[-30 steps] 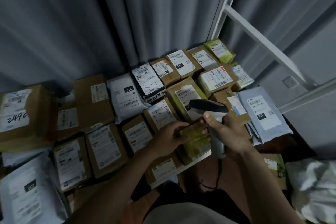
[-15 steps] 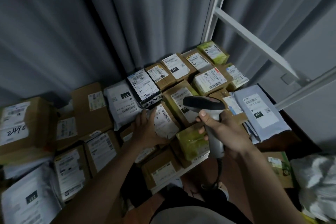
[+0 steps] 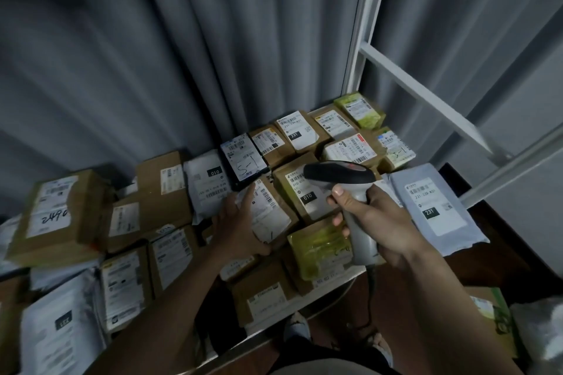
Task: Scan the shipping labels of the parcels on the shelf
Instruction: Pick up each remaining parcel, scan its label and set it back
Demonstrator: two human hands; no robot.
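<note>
Right hand (image 3: 374,216): grip clamped around the handle of a grey pistol-shaped barcode scanner (image 3: 344,189), black head pointing left above a brown cardboard parcel marked 010 (image 3: 300,192). Left hand (image 3: 240,222): grip wrapped on a tilted brown parcel with white label (image 3: 268,210), mid-shelf. White metal shelf (image 3: 323,295): crowded with labelled boxes and a grey mailer bag marked 231 (image 3: 432,204) at right.

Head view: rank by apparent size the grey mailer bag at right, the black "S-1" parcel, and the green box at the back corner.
1. grey mailer bag, clearly largest.
2. black "S-1" parcel.
3. green box, though it sits farther back, so the gap with the black parcel is uncertain.
</note>
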